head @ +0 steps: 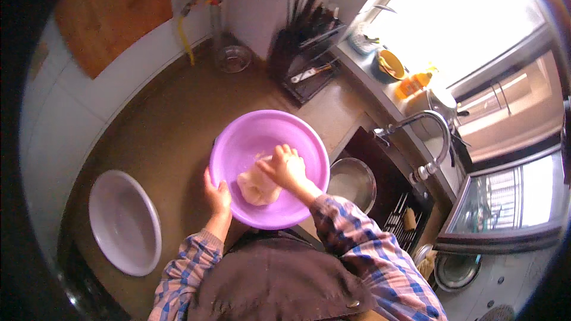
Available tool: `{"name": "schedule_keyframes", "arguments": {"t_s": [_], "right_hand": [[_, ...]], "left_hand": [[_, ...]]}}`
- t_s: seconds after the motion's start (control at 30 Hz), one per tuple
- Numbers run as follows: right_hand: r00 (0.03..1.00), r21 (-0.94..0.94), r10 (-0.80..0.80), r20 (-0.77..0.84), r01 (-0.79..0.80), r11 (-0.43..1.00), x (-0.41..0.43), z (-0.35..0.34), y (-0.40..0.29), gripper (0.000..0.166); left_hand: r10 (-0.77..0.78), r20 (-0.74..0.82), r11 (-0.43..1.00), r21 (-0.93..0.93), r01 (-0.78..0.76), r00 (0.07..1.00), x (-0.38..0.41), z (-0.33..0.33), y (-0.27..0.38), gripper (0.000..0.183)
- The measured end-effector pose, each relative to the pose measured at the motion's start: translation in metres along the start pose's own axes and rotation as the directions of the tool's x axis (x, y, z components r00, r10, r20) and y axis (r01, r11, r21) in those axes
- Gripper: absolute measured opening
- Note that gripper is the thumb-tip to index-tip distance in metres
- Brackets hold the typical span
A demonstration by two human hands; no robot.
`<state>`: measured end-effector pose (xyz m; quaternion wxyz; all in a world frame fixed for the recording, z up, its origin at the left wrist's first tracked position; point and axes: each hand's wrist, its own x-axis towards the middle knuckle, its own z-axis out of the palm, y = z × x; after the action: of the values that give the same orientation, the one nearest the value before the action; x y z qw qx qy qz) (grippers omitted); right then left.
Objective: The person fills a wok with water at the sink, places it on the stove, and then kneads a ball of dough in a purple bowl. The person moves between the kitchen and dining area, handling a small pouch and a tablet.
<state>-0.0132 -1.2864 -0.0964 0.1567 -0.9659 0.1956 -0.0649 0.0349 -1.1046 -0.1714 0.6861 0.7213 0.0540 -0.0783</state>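
Note:
A purple plastic basin [250,131] sits in front of me on the brown countertop, close to my apron. Inside it lies a lump of pale dough [258,187] with a folded, uneven surface. My left hand [218,196] grips the basin's left rim, thumb over the edge and fingers along the outer wall. With curled fingers, my right hand [285,167] is on the upper right part of the dough and covers some of it.
A white oval basin [125,223] stands at the left. To the right, a metal bowl [352,183] is in the dark sink [357,142] below a curved faucet [441,133]. A black utensil rack [308,76] occupies the back corner, near a glass bowl [234,59]. An orange bottle [412,84] stands on the windowsill.

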Motion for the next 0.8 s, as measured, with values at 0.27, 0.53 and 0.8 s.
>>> {"name": "schedule_keyframes", "arguments": {"t_s": [0.27,0.53,0.8], "right_hand": [[0.98,-0.031,-0.042,-0.196,0.037,0.999,-0.025,0.032,-0.016,0.027],[1.0,0.017,0.02,0.022,-0.021,1.0,0.032,0.052,-0.014,0.022],[0.984,0.171,0.097,0.15,-0.122,0.978,0.065,0.076,-0.006,0.025]], "left_hand": [[-0.055,0.073,0.995,0.082,0.049,0.996,-0.01,-0.002,0.011,0.057],[-0.085,0.102,0.993,0.086,0.077,0.991,-0.022,-0.009,0.014,0.055],[-0.042,0.069,0.997,0.065,0.038,0.997,-0.025,-0.01,0.013,0.054]]}}
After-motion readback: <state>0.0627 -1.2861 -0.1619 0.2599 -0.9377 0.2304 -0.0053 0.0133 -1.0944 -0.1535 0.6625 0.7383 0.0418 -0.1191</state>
